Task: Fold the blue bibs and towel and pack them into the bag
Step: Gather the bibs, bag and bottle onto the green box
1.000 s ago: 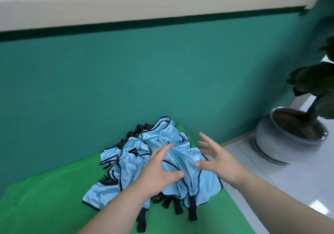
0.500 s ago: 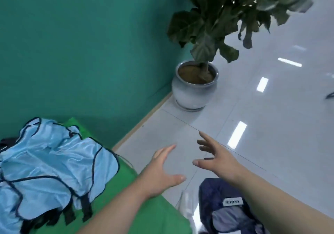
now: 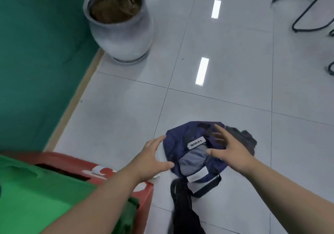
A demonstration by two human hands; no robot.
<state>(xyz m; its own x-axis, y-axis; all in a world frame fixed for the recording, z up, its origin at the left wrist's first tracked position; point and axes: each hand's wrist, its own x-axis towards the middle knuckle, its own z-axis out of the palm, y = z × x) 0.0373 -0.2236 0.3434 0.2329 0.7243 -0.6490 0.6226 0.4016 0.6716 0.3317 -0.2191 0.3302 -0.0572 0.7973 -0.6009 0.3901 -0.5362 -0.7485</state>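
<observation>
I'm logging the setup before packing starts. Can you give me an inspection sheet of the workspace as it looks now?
Surface: pale glossy floor tiles; green cloth over a red stand at lower left.
Job's things: navy bag crumpled on the floor, white label up; bibs and towel not in view.
Clutter: dark grey fabric behind the bag.
Hands: left hand open at the bag's left edge, right hand open over it; contact unclear.
Cables: nothing seen.
Surroundings: teal wall, potted plant in a grey pot.
</observation>
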